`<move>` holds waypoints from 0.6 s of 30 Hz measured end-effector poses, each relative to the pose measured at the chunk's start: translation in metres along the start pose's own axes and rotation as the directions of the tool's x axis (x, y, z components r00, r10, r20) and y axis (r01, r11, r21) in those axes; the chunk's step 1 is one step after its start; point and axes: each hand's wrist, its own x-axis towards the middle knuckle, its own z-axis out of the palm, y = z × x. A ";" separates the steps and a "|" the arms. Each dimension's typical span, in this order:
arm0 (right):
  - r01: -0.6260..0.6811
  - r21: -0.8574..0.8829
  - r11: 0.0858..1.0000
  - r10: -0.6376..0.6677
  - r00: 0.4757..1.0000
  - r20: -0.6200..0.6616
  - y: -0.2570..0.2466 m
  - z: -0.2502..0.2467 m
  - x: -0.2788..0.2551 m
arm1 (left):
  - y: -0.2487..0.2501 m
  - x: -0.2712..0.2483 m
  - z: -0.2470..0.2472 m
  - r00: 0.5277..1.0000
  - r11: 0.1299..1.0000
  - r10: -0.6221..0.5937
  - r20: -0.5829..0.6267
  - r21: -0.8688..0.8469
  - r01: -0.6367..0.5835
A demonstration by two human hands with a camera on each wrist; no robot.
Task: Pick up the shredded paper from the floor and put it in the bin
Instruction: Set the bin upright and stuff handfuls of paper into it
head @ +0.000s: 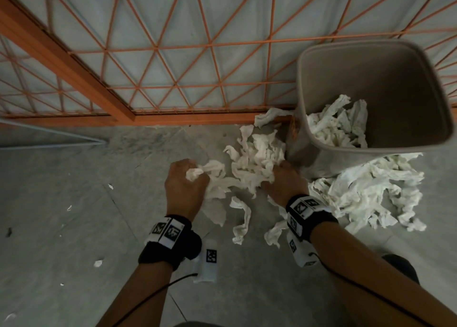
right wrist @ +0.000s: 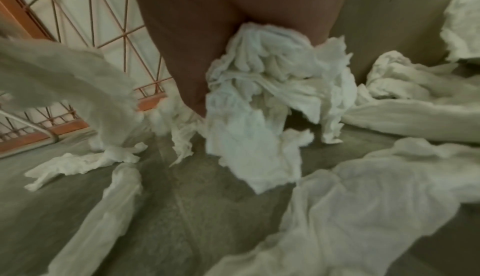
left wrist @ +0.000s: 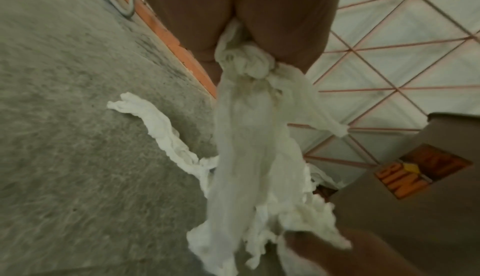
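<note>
White shredded paper [head: 254,158] lies in a loose heap on the grey floor just left of a beige bin [head: 311,84]. My left hand [head: 184,178] grips a bunch of strips [left wrist: 249,104] that trail down from my fist. My right hand [head: 282,178] is curled round a crumpled wad [right wrist: 262,87] at the heap's right side, close to the bin's wall. Some shredded paper [head: 338,126] sits inside the bin. A second pile [head: 371,190] spreads on the floor in front of the bin.
An orange wire lattice fence [head: 173,54] runs along the back, right behind the bin. Loose strips [head: 241,220] lie between my wrists, and small scraps [head: 98,263] dot the floor at left. The bin carries an orange label [left wrist: 420,171].
</note>
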 end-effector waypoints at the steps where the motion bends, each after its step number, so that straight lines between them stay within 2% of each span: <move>1: 0.001 0.024 1.000 0.000 1.000 -0.027 0.000 -0.001 -0.003 | -0.006 0.002 0.004 0.999 0.999 0.012 0.040 0.037 -0.013; 4: 0.067 0.093 0.993 -0.054 0.990 -0.132 -0.001 0.000 -0.008 | -0.024 0.002 0.022 0.967 0.975 0.065 0.246 0.193 -0.115; 6: 0.115 0.140 0.983 -0.091 0.982 -0.165 -0.003 0.002 -0.010 | -0.039 -0.003 0.037 0.923 0.942 0.005 0.384 0.308 -0.133; 8: 0.146 0.174 0.974 -0.122 0.983 -0.140 -0.005 0.003 -0.012 | -0.051 -0.014 0.047 0.897 0.880 -0.070 0.436 0.450 -0.150; 10: 0.145 0.144 0.979 -0.140 0.989 -0.040 -0.007 0.002 -0.014 | -0.055 -0.021 0.050 0.902 0.848 -0.083 0.423 0.506 -0.159; 13: 0.099 0.067 0.993 -0.104 0.992 0.076 -0.006 -0.001 -0.014 | -0.047 -0.025 0.044 0.931 0.890 -0.053 0.360 0.440 -0.119; 15: 0.050 0.050 0.997 -0.055 0.994 0.099 -0.006 0.001 -0.015 | -0.038 -0.024 0.034 0.944 0.912 0.059 0.325 0.367 -0.183; 18: -0.013 0.053 0.998 0.008 0.996 0.085 -0.007 0.002 -0.021 | -0.018 -0.018 0.021 0.928 0.897 0.289 0.235 0.271 -0.348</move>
